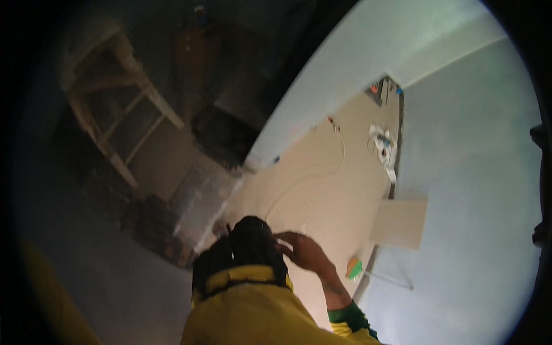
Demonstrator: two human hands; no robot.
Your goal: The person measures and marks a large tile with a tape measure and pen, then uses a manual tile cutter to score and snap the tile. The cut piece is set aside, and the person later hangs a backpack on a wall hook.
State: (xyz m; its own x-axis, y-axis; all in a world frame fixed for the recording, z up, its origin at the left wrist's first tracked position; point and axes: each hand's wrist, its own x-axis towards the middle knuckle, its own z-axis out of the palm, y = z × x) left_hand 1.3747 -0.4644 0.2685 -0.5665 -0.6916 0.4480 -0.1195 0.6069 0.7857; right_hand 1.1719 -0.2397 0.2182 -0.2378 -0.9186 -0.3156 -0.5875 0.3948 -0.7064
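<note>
My right hand [307, 253] is at the side of my black trousers [250, 236], below the yellow shirt [253, 310]. Its thumb and visible fingers are apart, with the fingertips at the dark cloth and partly hidden there. Nothing shows in its grasp. A green and yellow cuff [348, 319] lies behind the wrist. My left hand does not show plainly. At the far left edge is a blurred yellow patch [52, 293], perhaps a sleeve.
Along the blue wall [471, 172] stand a square beige board [401, 223], a green and orange thing [353, 268] beside a thin rod [388, 280], and a white bag [384, 150]. A cable [310, 174] crosses the floor. A wooden frame [118, 98] stands in the dark left room.
</note>
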